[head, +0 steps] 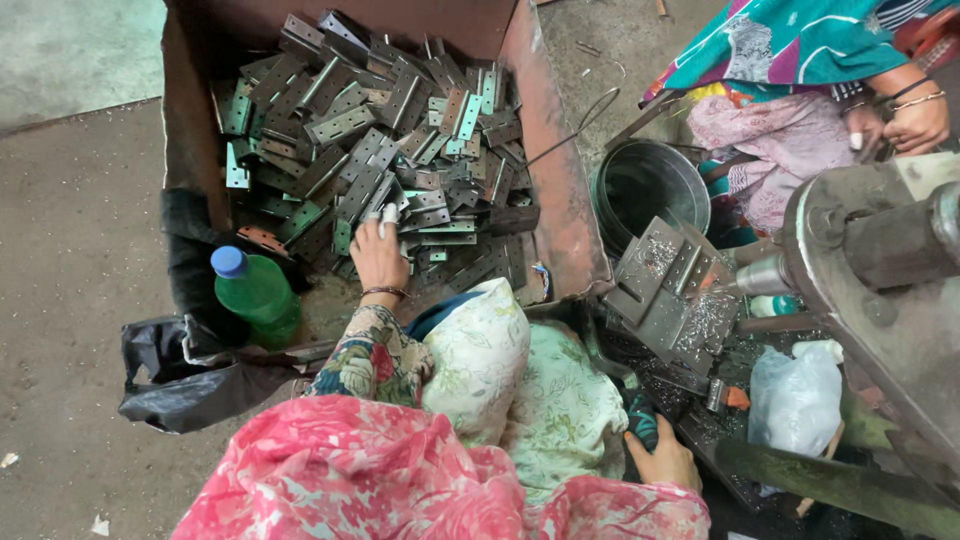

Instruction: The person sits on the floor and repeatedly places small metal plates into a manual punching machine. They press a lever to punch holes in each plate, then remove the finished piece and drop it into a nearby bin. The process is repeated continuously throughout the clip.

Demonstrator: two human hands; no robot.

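My left hand (380, 255), with white wraps on its fingertips and a bangle at the wrist, reaches into a rusty metal box (555, 200). The box holds a heap of flat metal hinge plates (370, 150) with punched holes. The fingers curl down onto one plate at the near edge of the heap. My right hand (665, 460) rests low at the right on the green floral cloth (560, 410) over my knee. Its fingers lie spread at the cloth's edge and hold nothing that I can see.
A green plastic bottle (258, 295) with a blue cap stands by a black bag (180, 375). A metal bucket (648, 185), a press machine (880, 260) with plates on its bed (665, 285) and a plastic bag (795, 395) are at right. Another person's hand (915, 120) is at the top right.
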